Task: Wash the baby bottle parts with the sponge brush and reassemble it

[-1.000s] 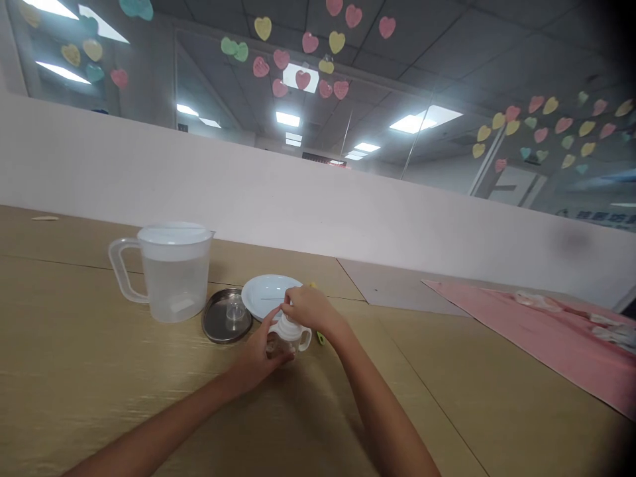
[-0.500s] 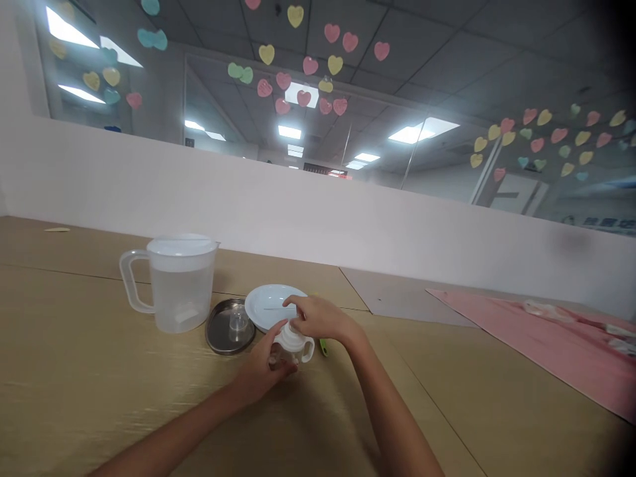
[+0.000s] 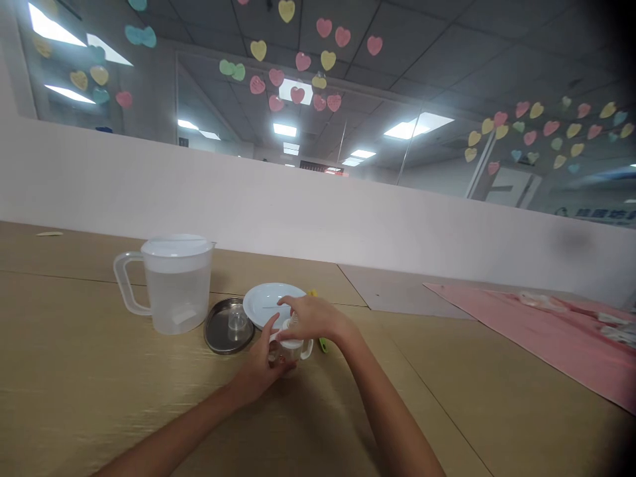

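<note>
A small clear baby bottle with a white collar and side handles stands between my hands at the middle of the table. My left hand is wrapped round its body from the left. From above and the right, my right hand grips the white top, thumb toward me and fingers curled over the far side. Most of the top is hidden by that hand. Just behind is a pale plate with a thin line across it. Left of the bottle, a round metal tray holds a small clear cup-shaped piece.
A lidded translucent pitcher with liquid in it stands at the left. Past my right wrist, a green-ended utensil shows partly. A pink cloth lies at the right, and a white wall rises behind the table.
My right hand has shifted its grip on the bottle's top, its thumb now lying lower across the white collar. My left hand stays round the body. The camera view has turned slightly.
</note>
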